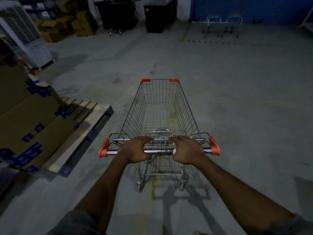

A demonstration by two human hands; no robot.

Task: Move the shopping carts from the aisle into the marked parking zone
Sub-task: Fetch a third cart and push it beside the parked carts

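An empty wire shopping cart (160,106) with orange corner caps stands on the concrete floor right in front of me, its basket pointing away. My left hand (135,150) grips the chrome handle bar (159,151) left of centre. My right hand (187,149) grips the same bar right of centre. Far ahead on the right, a dashed yellow line (184,33) marks a zone on the floor before a blue wall. Inside it stand two carts (221,27), side by side.
A wooden pallet (79,133) loaded with flattened cardboard (25,116) lies close on my left. A white air cooler (23,34) stands at the far left. Stacked boxes (67,26) and a dark cabinet (159,16) line the back wall. Open concrete floor (237,82) stretches ahead and right.
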